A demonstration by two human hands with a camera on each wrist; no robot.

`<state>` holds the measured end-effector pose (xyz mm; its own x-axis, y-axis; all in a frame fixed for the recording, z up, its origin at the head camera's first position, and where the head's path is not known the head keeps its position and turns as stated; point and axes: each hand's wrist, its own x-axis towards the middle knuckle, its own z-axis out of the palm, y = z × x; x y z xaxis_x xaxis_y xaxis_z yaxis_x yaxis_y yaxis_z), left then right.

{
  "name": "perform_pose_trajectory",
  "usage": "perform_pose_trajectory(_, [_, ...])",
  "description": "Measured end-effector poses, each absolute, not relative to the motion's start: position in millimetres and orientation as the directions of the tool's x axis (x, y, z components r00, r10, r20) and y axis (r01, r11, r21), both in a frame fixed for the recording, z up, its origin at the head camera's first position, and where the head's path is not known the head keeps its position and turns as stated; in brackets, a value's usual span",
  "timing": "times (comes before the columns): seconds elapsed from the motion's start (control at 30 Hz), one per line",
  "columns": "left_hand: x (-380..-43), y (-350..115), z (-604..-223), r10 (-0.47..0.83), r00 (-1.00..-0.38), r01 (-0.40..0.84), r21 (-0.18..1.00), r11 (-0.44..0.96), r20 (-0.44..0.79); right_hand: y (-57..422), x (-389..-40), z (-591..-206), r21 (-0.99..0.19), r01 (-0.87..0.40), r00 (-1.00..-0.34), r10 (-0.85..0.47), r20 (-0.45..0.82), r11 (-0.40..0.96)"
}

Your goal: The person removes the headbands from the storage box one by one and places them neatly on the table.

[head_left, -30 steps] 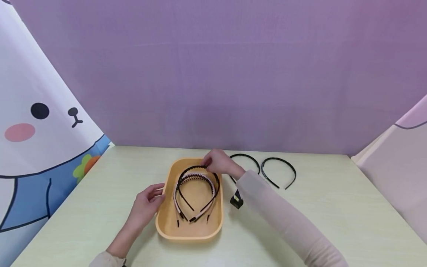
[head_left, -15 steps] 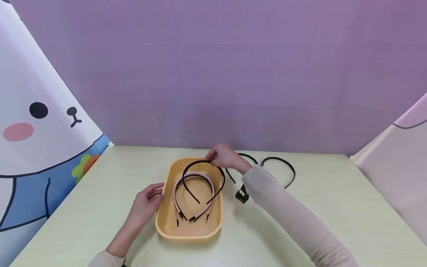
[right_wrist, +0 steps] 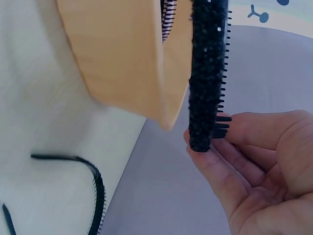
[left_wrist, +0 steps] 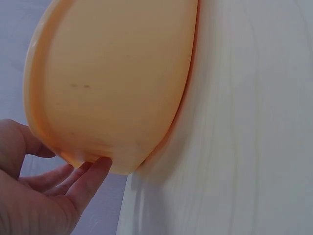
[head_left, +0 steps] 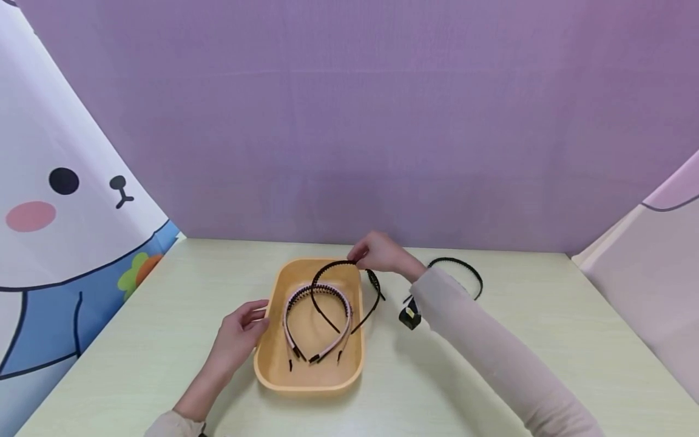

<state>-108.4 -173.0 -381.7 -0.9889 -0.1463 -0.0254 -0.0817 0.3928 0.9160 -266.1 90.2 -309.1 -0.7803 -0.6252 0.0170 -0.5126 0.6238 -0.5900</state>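
Observation:
A black toothed headband (head_left: 334,263) hangs from my right hand (head_left: 380,252), which pinches it at the top of its arch. Its ends point down over the right rim of the orange tray (head_left: 309,389). The right wrist view shows a glittery outer face on the held headband (right_wrist: 206,73), with thumb and fingertips at its edge. My left hand (head_left: 240,334) rests against the tray's left side. In the left wrist view, its fingers (left_wrist: 93,178) touch the outer wall, thumb near the rim. Inside the tray lie several overlapping headbands, a pink one (head_left: 334,347) among them.
On the table (head_left: 519,340) right of the tray lies another black headband (head_left: 464,262), partly hidden by the right sleeve. A further black headband (head_left: 374,281) shows behind the held one. A purple cloth (head_left: 349,121) stands along the table's far edge.
My right hand has lifted the black headband from the others in the tray and moved right with it, to the right rim. The left hand and tray have stayed in place.

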Motion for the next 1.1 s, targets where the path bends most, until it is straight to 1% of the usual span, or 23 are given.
perform_pose_trajectory(0.43, [-106.3,-176.6,-381.0,-0.154,-0.987,-0.092,0.914,0.394,-0.033,116.8,-268.0,-303.9,-0.622,-0.481,-0.790,-0.613,0.002,0.618])
perform_pose_trajectory(0.7, [-107.2,-177.3,-381.2,-0.154,-0.988,-0.091,0.915,0.394,-0.033,137.2,-268.9,-301.5,-0.642,-0.432,-0.814,-0.580,-0.025,0.633])
perform_pose_trajectory(1.1, [-108.0,-176.4,-380.8,-0.147,-0.989,-0.082,0.915,0.395,-0.025,168.2,-273.0,-302.5,-0.624,-0.427,-0.830,-0.557,-0.016,0.654])
